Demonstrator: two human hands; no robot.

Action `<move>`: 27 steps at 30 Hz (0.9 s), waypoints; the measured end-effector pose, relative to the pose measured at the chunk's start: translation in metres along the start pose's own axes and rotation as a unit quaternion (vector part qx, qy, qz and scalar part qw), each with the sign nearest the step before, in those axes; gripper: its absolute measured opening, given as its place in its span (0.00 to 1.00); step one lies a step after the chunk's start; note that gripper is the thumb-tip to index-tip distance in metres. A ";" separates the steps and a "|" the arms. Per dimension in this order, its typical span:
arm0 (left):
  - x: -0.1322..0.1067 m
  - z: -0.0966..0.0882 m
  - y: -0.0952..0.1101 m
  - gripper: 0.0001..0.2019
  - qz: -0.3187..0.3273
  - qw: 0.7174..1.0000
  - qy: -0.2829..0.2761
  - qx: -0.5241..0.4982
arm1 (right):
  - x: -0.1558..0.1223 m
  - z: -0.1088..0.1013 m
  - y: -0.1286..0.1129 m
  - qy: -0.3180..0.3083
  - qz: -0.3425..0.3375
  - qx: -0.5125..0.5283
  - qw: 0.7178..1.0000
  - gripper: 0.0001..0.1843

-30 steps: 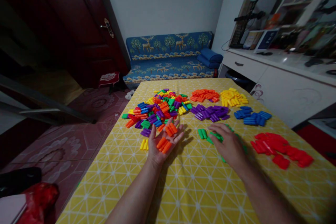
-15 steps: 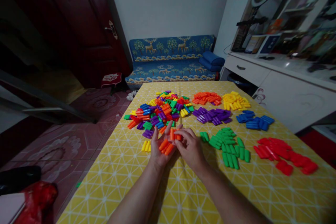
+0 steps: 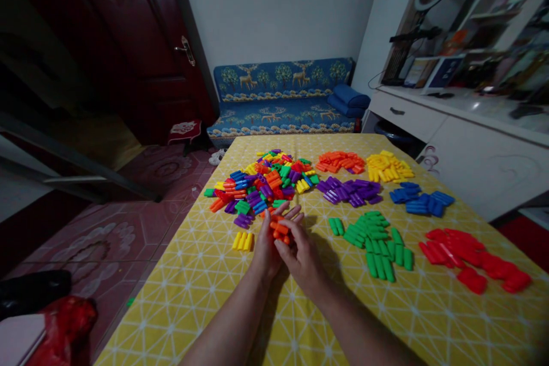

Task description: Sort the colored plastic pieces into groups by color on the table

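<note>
"While a mixed heap of plastic tube pieces (image 3: 271,178) still stood on the left of the yellow tablecloth (image 3: 184,297), how much looked sorted?"

"Six single-colour groups lay out: an orange group (image 3: 341,161) farthest back, a yellow group (image 3: 389,168) beside it, a purple group (image 3: 352,190) nearer, then a blue group (image 3: 424,201), a green group (image 3: 377,245) and a red group (image 3: 472,251). The heap held all those colours, so plenty seemed left. One yellow triple-tube piece (image 3: 243,241) lay apart, just nearer."

"And the hands?"

"The left hand (image 3: 266,250) cupped some orange pieces (image 3: 279,230) in its palm; the right hand (image 3: 306,258) had thumb and fingers closed around the same pieces. How many, I couldn't tell."

"What had changed?"

"A second earlier the right hand was over the green group, and the left palm was open with the orange pieces spread on it. Now both hands were together and the pieces bunched up. The heap looked unaltered."
</note>
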State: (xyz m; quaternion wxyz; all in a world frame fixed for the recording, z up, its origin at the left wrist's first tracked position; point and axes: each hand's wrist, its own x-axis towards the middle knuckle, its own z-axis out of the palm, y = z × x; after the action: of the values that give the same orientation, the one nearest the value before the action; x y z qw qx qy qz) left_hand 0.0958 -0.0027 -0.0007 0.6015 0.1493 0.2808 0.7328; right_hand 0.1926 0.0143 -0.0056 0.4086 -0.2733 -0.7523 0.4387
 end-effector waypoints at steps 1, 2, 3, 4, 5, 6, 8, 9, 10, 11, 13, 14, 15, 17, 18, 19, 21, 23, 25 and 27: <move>-0.001 0.003 -0.001 0.28 0.004 1.000 0.007 0.015 | 0.001 -0.001 0.000 0.007 0.024 0.036 0.999 0.17; -0.003 0.005 -0.003 0.28 0.009 0.999 0.015 0.030 | 0.001 -0.002 0.000 0.012 0.048 0.071 0.996 0.18; -0.005 0.007 -0.004 0.28 0.013 0.998 0.025 0.047 | 0.002 -0.003 0.000 0.016 0.072 0.102 0.992 0.18; -0.006 0.009 -0.005 0.28 0.017 0.997 0.034 0.064 | 0.002 -0.004 0.000 0.017 0.092 0.124 0.988 0.19; -0.007 0.010 -0.006 0.28 0.019 0.996 0.041 0.079 | 0.002 -0.005 0.000 0.015 0.110 0.139 0.984 0.20; -0.008 0.010 -0.007 0.29 0.018 0.995 0.043 0.088 | 0.003 -0.008 -0.001 0.009 0.125 0.147 0.981 0.20; -0.007 0.008 -0.010 0.31 0.010 0.996 0.032 0.084 | 0.008 -0.016 0.000 -0.013 0.153 0.152 0.976 0.19; -0.006 0.007 -0.012 0.33 0.009 0.997 0.026 0.074 | 0.013 -0.024 0.001 -0.025 0.165 0.153 0.974 0.18; -0.003 0.005 -0.013 0.34 0.011 0.997 0.022 0.067 | 0.021 -0.033 0.004 -0.034 0.174 0.152 0.972 0.18; -0.001 0.003 -0.014 0.35 0.015 0.998 0.024 0.064 | 0.031 -0.045 0.008 -0.036 0.179 0.146 0.972 0.19; 0.004 0.000 -0.015 0.36 0.025 0.996 0.039 0.073 | 0.059 -0.075 0.020 -0.010 0.175 0.118 0.977 0.22; 0.006 -0.001 -0.016 0.36 0.029 0.995 0.049 0.081 | 0.076 -0.091 0.028 0.021 0.167 0.087 0.982 0.23; 0.007 -0.001 -0.016 0.35 0.030 0.994 0.056 0.088 | 0.094 -0.108 0.037 0.055 0.159 0.047 0.985 0.24; 0.008 0.000 -0.016 0.33 0.031 0.993 0.067 0.092 | 0.132 -0.140 0.056 0.114 0.142 -0.072 0.981 0.24; 0.008 0.001 -0.016 0.33 0.032 0.993 0.070 0.090 | 0.150 -0.153 0.065 0.138 0.125 -0.148 0.971 0.22; 0.007 0.003 -0.016 0.32 0.032 0.993 0.074 0.086 | 0.166 -0.163 0.074 0.137 0.112 -0.220 0.959 0.20; 0.006 0.005 -0.016 0.33 0.032 0.993 0.083 0.077 | 0.192 -0.177 0.089 0.109 0.095 -0.351 0.925 0.18; 0.007 0.005 -0.017 0.34 0.032 0.993 0.090 0.068 | 0.212 -0.182 0.101 0.060 0.096 -0.447 0.887 0.18; 0.009 0.004 -0.017 0.35 0.026 0.993 0.093 0.064 | 0.227 -0.182 0.111 0.018 0.107 -0.506 0.856 0.19; 0.011 0.002 -0.019 0.36 0.019 0.993 0.100 0.058 | 0.239 -0.180 0.119 -0.008 0.121 -0.536 0.835 0.19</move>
State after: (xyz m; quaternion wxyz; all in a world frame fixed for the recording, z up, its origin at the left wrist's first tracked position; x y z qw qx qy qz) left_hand 0.1092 0.0111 -0.0115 0.5467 0.1155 0.3787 0.7378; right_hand 0.2293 0.3323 0.0297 0.1354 -0.5346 -0.8341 0.0148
